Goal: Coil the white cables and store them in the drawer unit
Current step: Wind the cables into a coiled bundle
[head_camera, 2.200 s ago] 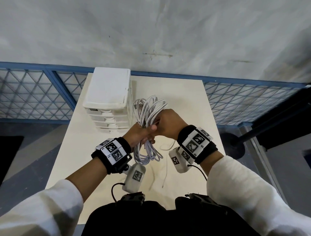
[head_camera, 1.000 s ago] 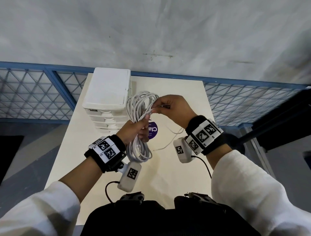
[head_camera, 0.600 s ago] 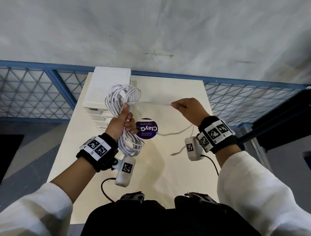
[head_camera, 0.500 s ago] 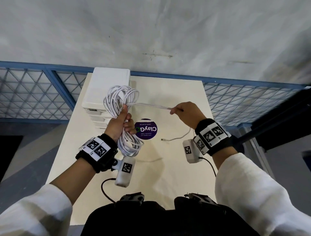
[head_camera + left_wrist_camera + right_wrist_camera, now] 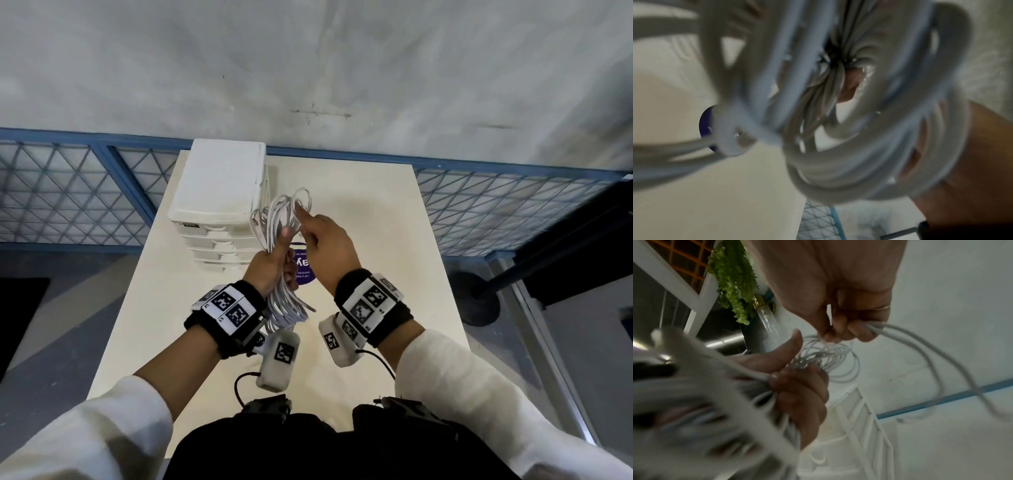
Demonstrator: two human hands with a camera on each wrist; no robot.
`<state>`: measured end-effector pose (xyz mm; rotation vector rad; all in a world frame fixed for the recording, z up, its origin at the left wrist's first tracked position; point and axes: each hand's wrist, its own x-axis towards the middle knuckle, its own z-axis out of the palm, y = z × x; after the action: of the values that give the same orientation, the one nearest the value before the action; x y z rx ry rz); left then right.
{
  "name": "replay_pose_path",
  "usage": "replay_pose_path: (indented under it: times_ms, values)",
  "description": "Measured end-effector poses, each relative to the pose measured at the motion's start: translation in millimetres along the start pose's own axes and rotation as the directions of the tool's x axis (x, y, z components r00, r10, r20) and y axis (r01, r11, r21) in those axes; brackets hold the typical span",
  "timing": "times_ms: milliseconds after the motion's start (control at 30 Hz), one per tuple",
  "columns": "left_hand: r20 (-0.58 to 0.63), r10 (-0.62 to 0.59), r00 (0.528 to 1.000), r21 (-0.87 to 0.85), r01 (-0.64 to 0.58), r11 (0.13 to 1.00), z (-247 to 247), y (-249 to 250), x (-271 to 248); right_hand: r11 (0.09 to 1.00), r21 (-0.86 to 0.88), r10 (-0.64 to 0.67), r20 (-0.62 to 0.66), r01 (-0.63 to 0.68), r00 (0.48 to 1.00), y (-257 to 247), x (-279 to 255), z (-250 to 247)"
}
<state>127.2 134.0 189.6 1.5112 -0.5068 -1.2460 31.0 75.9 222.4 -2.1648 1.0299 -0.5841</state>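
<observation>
White-sleeved arms frame the near edge of the view, each wrist strapped with a black band carrying square black-and-white marker tags. Just beyond, the left hand is wrapped tight around the waist of the bundle of white cables, thumb upright against the strands, loops fanning above and below the fist over the cream table. The right hand, touching the bundle's upper loops, pinches a loose strand between curled fingers; the right wrist view shows that strand arcing away from the coil.

To finish this wrap well, the loose strand should likely be laid along the existing loops at matching size, kept lightly taut, while the left fist holds firm so the turns do not spring apart.

A purple round sticker lies on the table partly behind the hands; only the letters "ay" are legible, the smaller print is too fine to read. Farther back stands the white drawer unit, its drawers closed, with a small dark label too small to read.
</observation>
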Motion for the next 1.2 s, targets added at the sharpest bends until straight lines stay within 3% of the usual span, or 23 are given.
replay_pose_path:
  times_ms: [133, 233, 367, 433, 533, 900, 1000, 1100, 1200]
  values:
    - [-0.051, 0.039, 0.998, 0.120, -0.033, 0.992, -2, 4, 6, 0.995, -0.086, -0.033, 0.134, 0.045, 0.990, -6, -11, 3]
    - [0.028, -0.006, 1.000, -0.041, 0.007, 0.999, 0, 2, 8, 0.999, -0.027, -0.027, 0.168, 0.031, 0.985, -9, -11, 4]
    - [0.132, -0.030, 0.991, -0.165, 0.052, 0.985, 7, -8, 9, 0.979, 0.196, 0.043, 0.076, -0.057, 0.996, -5, -7, -2]
    - [0.169, -0.014, 0.985, -0.161, 0.042, 0.986, 11, -6, 8, 0.923, 0.354, 0.161, -0.007, -0.149, 0.987, -2, -11, -4]
    - [0.193, -0.013, 0.981, -0.188, 0.050, 0.981, 13, -5, 8, 0.836, 0.504, 0.261, -0.018, -0.216, 0.965, 4, -16, -7]
    - [0.028, -0.094, 0.995, -0.483, 0.096, 0.871, -2, 5, 10, 0.912, 0.346, 0.171, 0.167, -0.220, 0.971, 38, -26, -24]
    - [0.002, -0.071, 0.997, -0.486, 0.063, 0.872, -1, 6, 9, 0.982, 0.143, 0.098, 0.186, -0.126, 0.978, 39, -33, -20]
    - [-0.034, -0.062, 0.997, -0.554, 0.033, 0.832, -5, 5, 11, 0.996, -0.088, 0.023, 0.256, 0.000, 0.966, 42, -39, -21]
    - [-0.037, -0.053, 0.998, -0.593, 0.021, 0.805, -11, 3, 13, 0.980, -0.196, 0.082, 0.356, -0.011, 0.931, 45, -47, -22]
